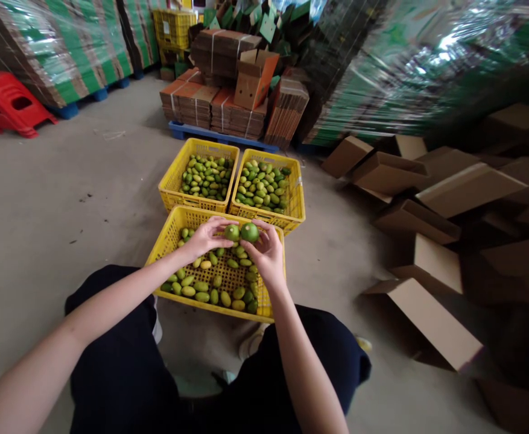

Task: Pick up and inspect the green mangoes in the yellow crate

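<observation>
My left hand grips a round-ended green fruit between thumb and fingers. Beside it, my right hand holds a slightly larger-looking green fruit, its end facing me. Both fruits are side by side above the near yellow crate. Inside that crate lie several green and yellowish oval fruits, mostly along its near and side edges, with the mesh bottom showing in the middle.
Two more yellow crates of green fruit stand just beyond. Behind them, flattened cartons lie on a blue pallet. Open cardboard boxes are scattered at right; a red stool is at far left.
</observation>
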A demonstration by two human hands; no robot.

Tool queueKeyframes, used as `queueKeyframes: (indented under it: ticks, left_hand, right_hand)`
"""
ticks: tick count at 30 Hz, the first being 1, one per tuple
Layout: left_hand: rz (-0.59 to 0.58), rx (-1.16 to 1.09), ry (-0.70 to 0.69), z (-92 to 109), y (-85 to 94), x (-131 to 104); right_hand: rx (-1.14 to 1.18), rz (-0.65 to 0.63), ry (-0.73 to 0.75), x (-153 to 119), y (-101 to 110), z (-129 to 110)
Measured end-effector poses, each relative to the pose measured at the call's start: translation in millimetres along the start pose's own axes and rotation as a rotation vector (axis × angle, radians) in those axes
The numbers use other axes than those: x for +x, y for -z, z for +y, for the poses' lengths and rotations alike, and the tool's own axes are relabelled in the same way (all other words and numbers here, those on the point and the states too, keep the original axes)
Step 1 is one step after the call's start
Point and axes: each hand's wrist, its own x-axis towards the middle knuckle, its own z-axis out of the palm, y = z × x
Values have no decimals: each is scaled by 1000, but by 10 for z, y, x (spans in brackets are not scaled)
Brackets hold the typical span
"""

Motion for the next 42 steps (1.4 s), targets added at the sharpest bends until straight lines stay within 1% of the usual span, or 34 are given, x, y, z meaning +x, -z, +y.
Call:
queueKeyframes:
  ticks: [2,4,7,9,11,13,15,17,19,21,24,26,30,34,39,42]
  left_hand:
    - [0,-113,40,36,3,-5]
    - [6,-262,106,79,13,0]
    - [82,-460,204,145,33,15]
    - [117,-537,268,185,36,17]
    - [105,-577,338,216,20,2]
    - [78,-580,386,229,-14,-25]
    - [55,-535,391,218,-59,-57]
    - [47,-462,363,187,-98,-83]
    - [67,-410,360,147,-124,-94]
    - [137,-409,400,108,-134,-90]
    - [269,-471,454,58,-128,-61]
    - [311,-506,466,33,-113,-39]
    - [275,-545,512,17,-77,-16]
    - [248,-561,533,63,-78,-28]
    - [274,-429,501,136,-116,-51]
    - [289,-440,524,165,-120,-54]
  right_hand:
    - [7,89,-42,-3,-18,-15]
    - [122,112,-138,9,-31,-32]
    - [434,75,-299,54,-40,-59]
    - [585,60,-379,86,-45,-78]
    - [650,20,-458,100,-56,-99]
    - [659,-25,-513,88,-78,-120]
    - [627,-47,-519,54,-107,-136]
    - [579,-46,-503,18,-134,-139]
    - [552,-39,-501,-3,-155,-123]
    - [548,-21,-522,-2,-170,-93]
    - [559,52,-601,22,-192,-43]
    - [569,88,-637,35,-209,-13]
    - [557,105,-634,35,-249,44]
    - [594,120,-609,16,-267,70]
    - [600,78,-504,-7,-254,9]
    - [580,91,-572,9,-253,-5]
